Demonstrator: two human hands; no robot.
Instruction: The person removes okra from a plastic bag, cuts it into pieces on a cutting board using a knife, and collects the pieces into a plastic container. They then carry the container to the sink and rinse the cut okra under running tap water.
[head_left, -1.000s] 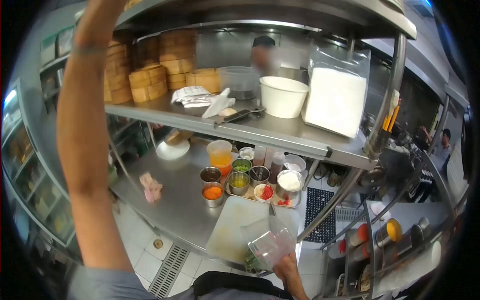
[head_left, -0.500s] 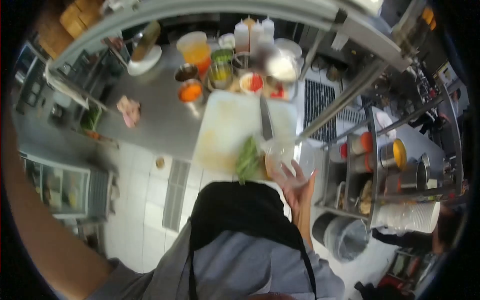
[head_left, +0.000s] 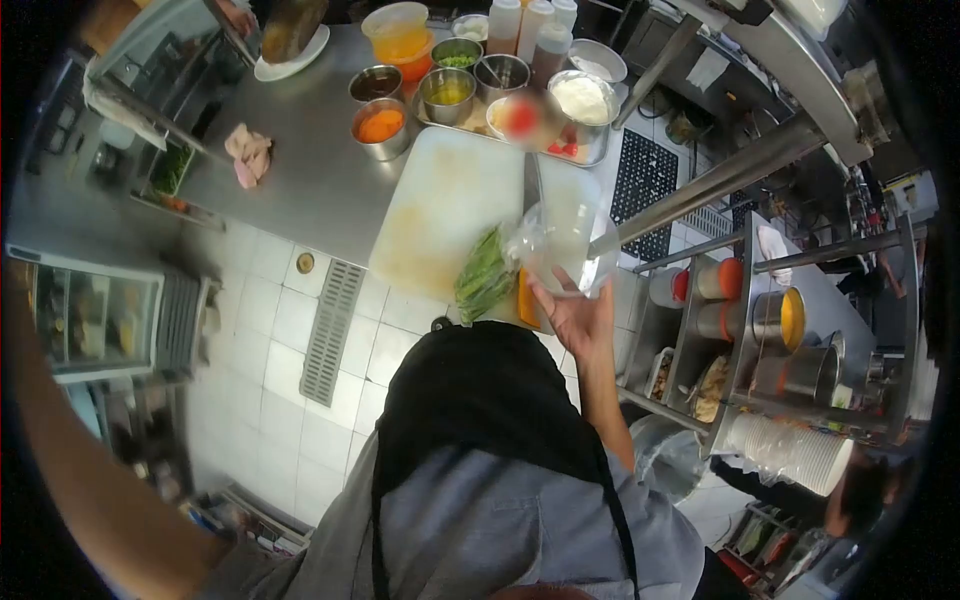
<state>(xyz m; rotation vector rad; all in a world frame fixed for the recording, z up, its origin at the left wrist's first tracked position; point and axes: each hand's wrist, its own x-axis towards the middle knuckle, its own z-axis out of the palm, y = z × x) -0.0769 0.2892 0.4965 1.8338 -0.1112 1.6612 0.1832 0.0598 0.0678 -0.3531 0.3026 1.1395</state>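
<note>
My right hand (head_left: 578, 318) grips the near side of a clear plastic bowl (head_left: 570, 225), fingers curled against its lower edge. The bowl is held over the right part of a white cutting board (head_left: 450, 190). A knife lies on the board, its blade (head_left: 532, 175) pointing away and its orange handle (head_left: 527, 298) near my apron. Left of the handle is a bundle of green leaves (head_left: 484, 275) that looks wrapped in clear plastic. My left forearm (head_left: 90, 430) stretches up along the left edge; the left hand is outside the picture.
Behind the board stand metal cups, one with orange contents (head_left: 380, 126), a bowl of white food (head_left: 583, 98) and squeeze bottles (head_left: 520, 28). Raw meat (head_left: 247, 155) lies on the steel counter (head_left: 310, 150). A metal post (head_left: 710, 185) slants in from the right, near shelves with pots (head_left: 778, 318).
The view has shifted, and the counter items sit higher in the picture. My right hand still holds the clear bowl, now tilted more. The blur has mostly cleared.
</note>
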